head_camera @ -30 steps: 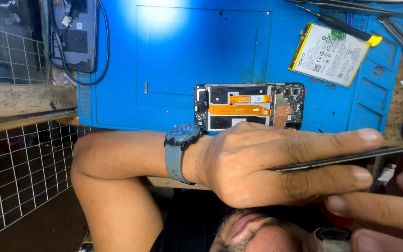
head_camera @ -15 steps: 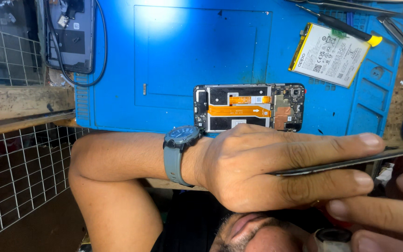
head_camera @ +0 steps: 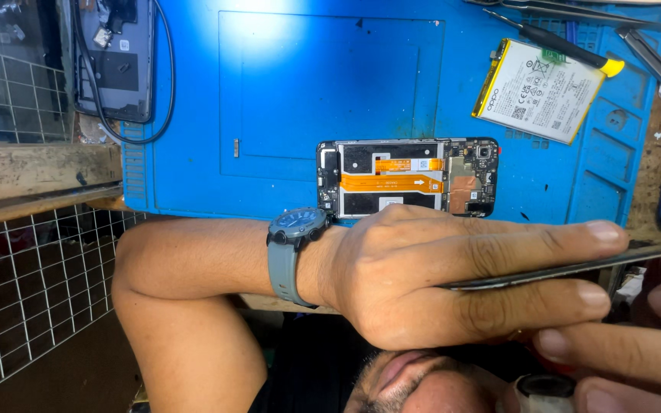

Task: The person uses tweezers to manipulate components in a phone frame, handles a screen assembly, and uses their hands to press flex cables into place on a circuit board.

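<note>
My left hand [head_camera: 453,279], with a grey watch [head_camera: 292,252] on the wrist, reaches across the lower middle, fingers stretched to the right. It grips a thin dark flat panel [head_camera: 575,268], seen edge-on, between its fingers. My right hand [head_camera: 621,352] is at the bottom right, its fingers around a small round dark-rimmed object [head_camera: 542,390]. Just above my left hand an opened phone [head_camera: 407,177] with an orange flex cable lies on the blue work mat [head_camera: 284,99]. A flat white-and-yellow battery [head_camera: 538,90] lies on the mat at the upper right.
A screwdriver with a yellow tip [head_camera: 568,47] and metal tweezers [head_camera: 659,65] lie near the battery. A dark phone back with a cable [head_camera: 112,65] sits at the upper left. A white wire grid [head_camera: 32,291] fills the lower left. Part of a face shows at the bottom.
</note>
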